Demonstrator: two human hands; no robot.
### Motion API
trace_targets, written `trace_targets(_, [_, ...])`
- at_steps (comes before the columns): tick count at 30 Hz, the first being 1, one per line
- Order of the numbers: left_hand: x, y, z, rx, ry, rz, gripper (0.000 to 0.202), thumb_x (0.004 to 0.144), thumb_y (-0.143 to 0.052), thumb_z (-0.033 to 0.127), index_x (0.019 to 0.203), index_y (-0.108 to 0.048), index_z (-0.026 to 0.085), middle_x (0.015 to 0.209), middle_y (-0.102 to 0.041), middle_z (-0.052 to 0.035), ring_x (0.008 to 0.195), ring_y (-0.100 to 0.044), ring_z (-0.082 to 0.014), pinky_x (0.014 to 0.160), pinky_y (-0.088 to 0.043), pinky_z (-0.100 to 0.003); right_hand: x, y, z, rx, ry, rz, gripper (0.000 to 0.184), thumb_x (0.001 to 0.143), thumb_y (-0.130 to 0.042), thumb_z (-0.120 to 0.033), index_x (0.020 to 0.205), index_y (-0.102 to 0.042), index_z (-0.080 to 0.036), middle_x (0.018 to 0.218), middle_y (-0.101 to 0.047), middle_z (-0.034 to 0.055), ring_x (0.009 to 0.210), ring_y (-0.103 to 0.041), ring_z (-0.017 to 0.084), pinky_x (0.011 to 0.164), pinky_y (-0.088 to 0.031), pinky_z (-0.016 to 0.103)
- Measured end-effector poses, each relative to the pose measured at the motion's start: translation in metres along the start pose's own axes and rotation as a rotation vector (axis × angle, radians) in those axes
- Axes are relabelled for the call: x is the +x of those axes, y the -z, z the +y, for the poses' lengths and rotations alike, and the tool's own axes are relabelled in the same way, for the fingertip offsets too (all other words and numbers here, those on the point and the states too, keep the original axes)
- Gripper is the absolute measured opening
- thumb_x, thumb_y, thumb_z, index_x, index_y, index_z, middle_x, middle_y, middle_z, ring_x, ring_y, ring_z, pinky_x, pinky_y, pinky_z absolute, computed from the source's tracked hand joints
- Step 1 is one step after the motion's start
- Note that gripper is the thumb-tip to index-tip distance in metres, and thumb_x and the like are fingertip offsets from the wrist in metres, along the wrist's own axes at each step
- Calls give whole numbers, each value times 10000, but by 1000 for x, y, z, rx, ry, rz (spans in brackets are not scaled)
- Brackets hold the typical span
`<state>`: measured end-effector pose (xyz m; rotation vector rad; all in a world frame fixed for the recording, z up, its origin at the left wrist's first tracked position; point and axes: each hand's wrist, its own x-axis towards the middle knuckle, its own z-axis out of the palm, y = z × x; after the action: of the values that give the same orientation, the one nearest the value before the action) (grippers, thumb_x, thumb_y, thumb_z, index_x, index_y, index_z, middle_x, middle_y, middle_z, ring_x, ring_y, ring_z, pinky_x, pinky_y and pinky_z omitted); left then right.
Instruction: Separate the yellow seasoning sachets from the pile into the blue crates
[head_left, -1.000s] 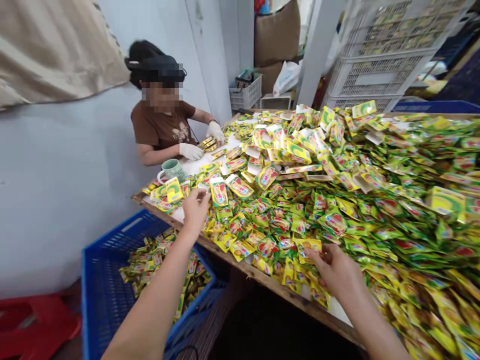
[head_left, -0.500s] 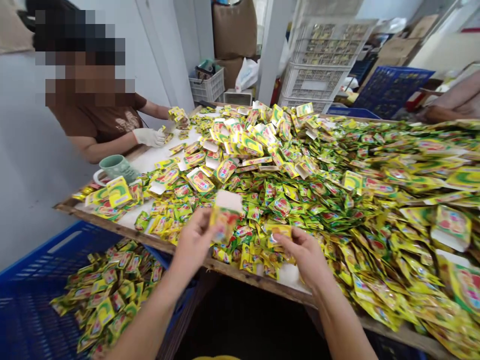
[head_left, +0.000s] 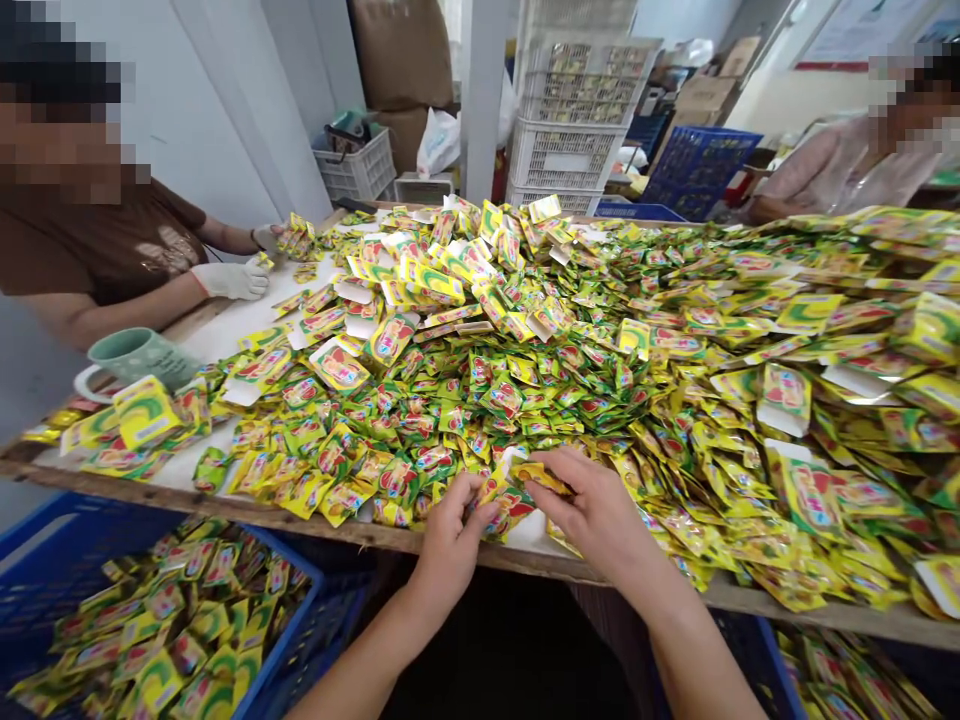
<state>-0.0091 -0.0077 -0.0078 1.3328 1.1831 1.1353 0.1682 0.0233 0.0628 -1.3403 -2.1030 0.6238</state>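
- Currently, my left hand (head_left: 454,525) grips a printed carton (head_left: 495,488) near the table edge (head_left: 247,513)
- My right hand (head_left: 596,508) pinches a yellow sachet (head_left: 541,476), seemingly not yet inside
- Blue crate (head_left: 306,592) holds finished-looking cartons (head_left: 157,683); heaped sachets (head_left: 506,398) remain

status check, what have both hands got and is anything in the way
Left hand gripping box. Right hand pinching packet, close by box. Heap just beyond both; nothing seen blocking between them.

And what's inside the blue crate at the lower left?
Inside the blue crate is a loose heap of yellow, green and red packs. Its lower layers and the floor beneath are hidden.
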Motion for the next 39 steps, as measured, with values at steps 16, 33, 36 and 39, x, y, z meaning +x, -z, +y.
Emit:
trace_targets(16, [6, -2, 14, -239, 35, -159, 338, 840, -625, 308, 1147, -581, 174, 1061, -649, -45, 1021, -562, -211, 895, -434, -296, 6, -5, -18, -157, 167, -131, 191, 905, -497, -147, 1039, -619, -208, 935, -612, 61, 821, -595, 184, 722, -467, 293])
trace_targets(33, [6, 1, 12, -10, -11, -156, 121, 782, -659, 225, 867, -671, 141, 767, -654, 2, 716, -564, -153, 659, -414, -235, 0, -4, -23, -213, 254, -236, 278, 783, -675, -477, 714, -703, -209, 1284, -556, 86, 1288, -346, 355, 992, -344, 554])
trace_targets(36, [6, 3, 8, -21, 34, -131, 163, 784, -670, 281, 848, -676, 131, 735, -647, -2, 691, -559, -157, 634, -413, -240, -9, -6, -10, 16, 162, -97, 184, 841, -638, -403, 888, -722, -246, 1212, -597, 81, 1205, -461, 293, 987, -387, 488])
trace_targets(39, [2, 8, 10, -106, 41, -196, 277, 829, -628, 307, 1061, -674, 163, 974, -701, -44, 906, -616, -212, 815, -460, -289, -19, -14, 2, 370, -161, 107, 213, 869, -600, -364, 1016, -688, -237, 989, -659, 74, 872, -618, 205, 745, -520, 351])
